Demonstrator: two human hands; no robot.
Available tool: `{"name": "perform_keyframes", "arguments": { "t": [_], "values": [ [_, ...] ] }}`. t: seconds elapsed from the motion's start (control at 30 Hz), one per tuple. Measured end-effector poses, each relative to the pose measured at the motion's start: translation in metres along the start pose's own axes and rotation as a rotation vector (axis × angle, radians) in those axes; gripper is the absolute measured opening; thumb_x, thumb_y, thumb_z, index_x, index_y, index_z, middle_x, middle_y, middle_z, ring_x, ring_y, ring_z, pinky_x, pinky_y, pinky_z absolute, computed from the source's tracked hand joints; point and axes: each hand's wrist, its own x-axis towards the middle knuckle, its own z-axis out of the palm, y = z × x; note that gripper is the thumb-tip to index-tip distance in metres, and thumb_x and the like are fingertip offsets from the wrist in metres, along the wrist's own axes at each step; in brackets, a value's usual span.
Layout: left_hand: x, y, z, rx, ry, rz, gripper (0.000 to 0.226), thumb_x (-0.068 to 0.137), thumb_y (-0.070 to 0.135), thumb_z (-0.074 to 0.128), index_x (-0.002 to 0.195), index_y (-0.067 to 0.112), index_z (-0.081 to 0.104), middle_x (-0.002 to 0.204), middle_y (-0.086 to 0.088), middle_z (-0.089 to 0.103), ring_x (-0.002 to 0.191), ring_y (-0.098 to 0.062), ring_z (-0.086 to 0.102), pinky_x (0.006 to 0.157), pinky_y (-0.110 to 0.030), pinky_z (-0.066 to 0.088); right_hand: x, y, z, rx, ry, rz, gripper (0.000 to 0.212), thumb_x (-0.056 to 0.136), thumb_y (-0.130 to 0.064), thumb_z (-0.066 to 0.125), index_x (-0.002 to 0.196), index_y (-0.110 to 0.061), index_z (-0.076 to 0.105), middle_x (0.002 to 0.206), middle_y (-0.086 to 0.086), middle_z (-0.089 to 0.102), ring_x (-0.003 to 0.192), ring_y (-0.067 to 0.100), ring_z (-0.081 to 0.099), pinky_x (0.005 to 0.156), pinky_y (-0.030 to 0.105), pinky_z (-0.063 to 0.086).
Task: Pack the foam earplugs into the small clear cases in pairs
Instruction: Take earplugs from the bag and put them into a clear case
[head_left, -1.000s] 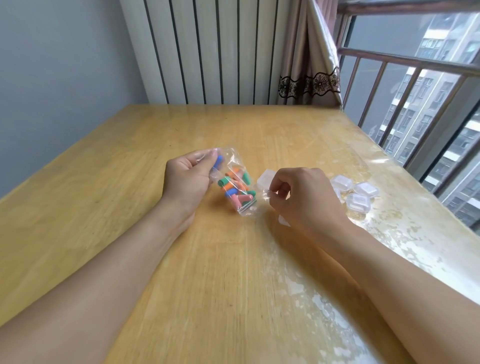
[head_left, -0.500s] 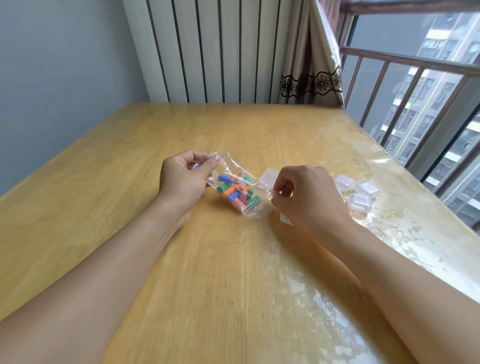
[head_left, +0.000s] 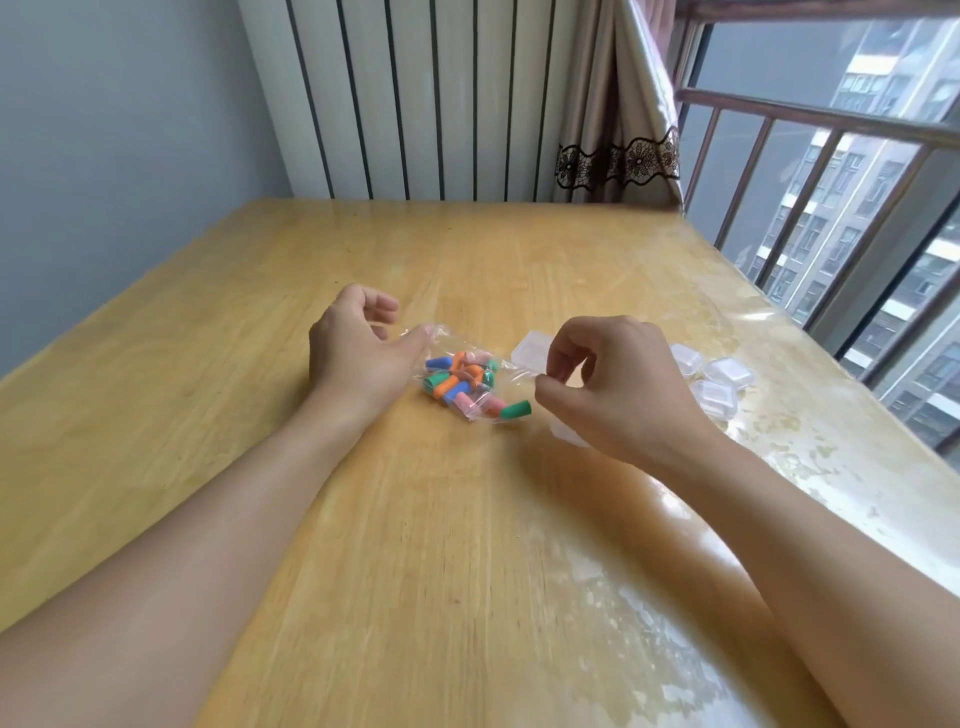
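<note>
A clear plastic bag (head_left: 462, 387) of several coloured foam earplugs lies on the wooden table (head_left: 415, 519) between my hands. One green earplug (head_left: 516, 410) pokes out at the bag's lower right end. My left hand (head_left: 358, 348) rests at the bag's left end, thumb on the plastic, fingers loosely curled. My right hand (head_left: 613, 384) pinches the bag's right edge between thumb and forefinger. A small clear case (head_left: 531, 347) sits just behind that hand, and more clear cases (head_left: 719, 387) lie to its right.
The table's right edge runs along a window with a metal railing (head_left: 810, 171). A white radiator (head_left: 415, 98) and a curtain (head_left: 618, 104) stand behind the far edge. A grey wall is at the left.
The bag has been lowered flat onto the table and a green earplug has come out at its right end. My left fingers have loosened from the bag's left end.
</note>
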Motion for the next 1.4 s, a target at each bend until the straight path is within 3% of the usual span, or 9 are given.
{"name": "perform_keyframes", "arguments": {
  "t": [0.1,0.2,0.37,0.5,0.67,0.8,1.0,1.13,1.4],
  "values": [
    [-0.010,0.017,-0.007,0.110,0.018,0.342,0.026,0.077,0.035,0.078,0.097,0.022,0.067,0.097,0.009,0.061,0.083,-0.010,0.055,0.071,-0.017,0.041,-0.002,-0.002,-0.007,-0.009,-0.119,-0.092,0.009,0.075,-0.017,0.072,0.080,-0.020,0.079,0.073,-0.014,0.067,0.065,-0.014,0.054,0.056,0.007,0.036],
    [-0.027,0.026,-0.009,0.152,-0.290,0.535,0.024,0.075,0.043,0.070,0.089,0.024,0.074,0.086,0.013,0.063,0.077,-0.004,0.057,0.066,-0.009,0.039,-0.003,0.002,-0.003,-0.025,-0.173,-0.126,0.019,0.077,-0.034,0.079,0.093,-0.025,0.081,0.084,-0.012,0.070,0.065,-0.012,0.053,0.059,0.008,0.031],
    [-0.034,0.019,-0.004,0.208,-0.493,0.489,0.035,0.072,0.046,0.066,0.100,0.028,0.077,0.091,0.010,0.070,0.086,-0.011,0.065,0.080,-0.039,0.055,-0.003,0.003,0.009,-0.072,-0.185,-0.127,0.033,0.085,-0.040,0.076,0.113,-0.022,0.077,0.093,-0.007,0.075,0.062,-0.005,0.046,0.067,0.024,0.041],
    [-0.033,0.018,-0.002,0.162,-0.493,0.467,0.022,0.078,0.023,0.068,0.094,0.033,0.078,0.087,0.007,0.073,0.087,-0.010,0.065,0.080,-0.035,0.054,-0.002,-0.001,0.016,-0.041,-0.159,-0.084,0.031,0.091,-0.036,0.069,0.116,-0.019,0.076,0.096,-0.005,0.077,0.069,0.004,0.049,0.075,0.032,0.049],
    [-0.032,0.017,0.001,0.066,-0.446,0.370,0.024,0.083,0.008,0.071,0.098,0.025,0.079,0.084,0.007,0.076,0.077,-0.006,0.073,0.076,-0.022,0.058,0.001,-0.007,0.029,-0.005,-0.078,0.016,0.025,0.093,-0.035,0.066,0.094,-0.014,0.079,0.086,0.003,0.077,0.080,0.024,0.067,0.072,0.042,0.055],
    [-0.034,0.016,0.003,-0.005,-0.428,0.331,0.025,0.087,0.002,0.066,0.106,0.015,0.073,0.074,0.007,0.078,0.069,0.000,0.073,0.075,-0.021,0.059,0.006,-0.012,0.034,0.010,-0.072,0.078,0.022,0.090,-0.039,0.068,0.087,-0.022,0.081,0.084,0.000,0.075,0.072,0.023,0.065,0.065,0.041,0.055],
    [-0.037,0.019,0.007,-0.116,-0.316,0.207,0.021,0.086,0.001,0.066,0.098,0.017,0.073,0.075,0.004,0.078,0.059,-0.011,0.075,0.069,-0.025,0.060,0.010,-0.016,0.035,0.063,-0.076,0.180,0.010,0.082,-0.028,0.076,0.080,-0.019,0.077,0.074,0.000,0.072,0.070,0.021,0.067,0.059,0.036,0.052],
    [-0.039,0.020,0.010,-0.109,-0.283,0.219,0.013,0.088,0.004,0.069,0.096,0.014,0.072,0.074,0.003,0.077,0.056,-0.008,0.074,0.062,-0.021,0.060,0.010,-0.015,0.035,0.126,-0.014,0.163,0.008,0.083,-0.025,0.075,0.084,-0.017,0.076,0.067,-0.004,0.067,0.059,0.013,0.059,0.051,0.026,0.040],
    [-0.042,0.019,0.010,-0.003,-0.303,0.378,0.012,0.086,0.014,0.069,0.093,0.023,0.071,0.074,0.008,0.073,0.060,-0.008,0.072,0.065,-0.034,0.061,-0.001,-0.012,0.016,0.293,-0.045,0.092,0.006,0.088,-0.019,0.071,0.085,-0.015,0.074,0.078,-0.006,0.073,0.049,-0.001,0.057,0.049,0.013,0.038]
  ]
}}
